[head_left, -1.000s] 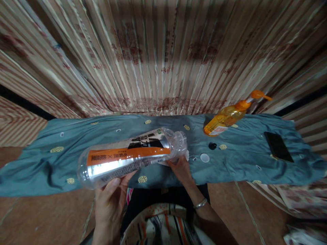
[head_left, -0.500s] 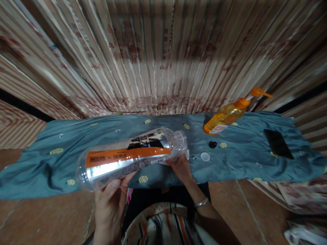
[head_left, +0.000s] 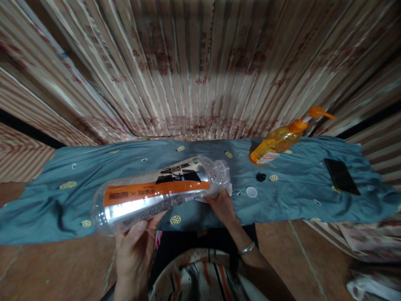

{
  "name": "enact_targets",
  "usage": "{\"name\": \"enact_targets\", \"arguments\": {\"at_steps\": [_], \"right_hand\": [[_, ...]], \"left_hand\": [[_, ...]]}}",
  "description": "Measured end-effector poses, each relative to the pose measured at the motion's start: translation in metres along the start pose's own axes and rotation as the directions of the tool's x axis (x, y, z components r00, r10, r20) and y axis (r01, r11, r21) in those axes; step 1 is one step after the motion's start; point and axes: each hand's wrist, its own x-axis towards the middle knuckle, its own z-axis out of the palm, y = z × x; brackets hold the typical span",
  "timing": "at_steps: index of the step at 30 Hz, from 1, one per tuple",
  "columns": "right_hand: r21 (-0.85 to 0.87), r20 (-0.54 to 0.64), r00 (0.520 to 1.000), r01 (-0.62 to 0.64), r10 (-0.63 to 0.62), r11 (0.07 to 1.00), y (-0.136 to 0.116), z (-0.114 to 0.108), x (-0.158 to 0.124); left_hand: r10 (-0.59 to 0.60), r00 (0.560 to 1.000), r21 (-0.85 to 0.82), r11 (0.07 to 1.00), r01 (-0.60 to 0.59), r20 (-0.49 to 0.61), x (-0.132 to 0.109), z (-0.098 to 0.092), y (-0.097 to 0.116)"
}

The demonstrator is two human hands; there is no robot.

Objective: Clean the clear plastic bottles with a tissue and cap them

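A large clear plastic bottle [head_left: 156,194] lies tilted across both hands, its orange, silver and black label facing up. Its capless neck points right, and it looks empty. My left hand [head_left: 136,240] grips the base end from below, thumb on the near side. Under the neck, my right hand [head_left: 223,207] is closed on a crumpled white tissue [head_left: 230,190], pressed against the bottle; most of the tissue and the fingertips are hidden. A black cap [head_left: 260,177] and a round translucent disc [head_left: 251,192] lie on the cloth, right of the neck.
A blue-green cloth with pineapple prints [head_left: 200,217] covers the narrow table. An orange pump bottle [head_left: 275,144] stands at the back right. A dark phone [head_left: 341,176] lies near the right end. Striped curtains [head_left: 188,83] hang close behind and at the sides.
The bottle's base end has shifted very slightly left, along with my left hand. Both hands keep the same hold.
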Motion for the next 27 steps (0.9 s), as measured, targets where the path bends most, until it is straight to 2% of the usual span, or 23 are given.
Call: {"name": "enact_targets", "arguments": {"at_steps": [7, 12, 18, 27], "right_hand": [[-0.005, -0.001, 1.0, -0.021, 0.021, 1.0, -0.005, -0.001, 0.0], [0.014, -0.026, 1.0, -0.007, 0.008, 1.0, -0.005, -0.002, 0.0], [0.008, -0.018, 1.0, -0.022, 0.022, 1.0, -0.004, -0.001, -0.001], [-0.007, -0.023, 1.0, -0.009, 0.009, 1.0, -0.004, 0.0, -0.002]], "left_hand": [[0.011, 0.999, -0.007, 1.0, -0.01, 0.031, 0.001, -0.004, -0.002], [0.02, 0.999, 0.011, 1.0, -0.02, 0.051, -0.001, 0.0, 0.002], [0.006, 1.0, 0.012, 1.0, -0.006, 0.0, -0.003, 0.006, 0.006], [0.0, 1.0, 0.009, 1.0, 0.0, -0.005, -0.002, 0.006, 0.006]]}}
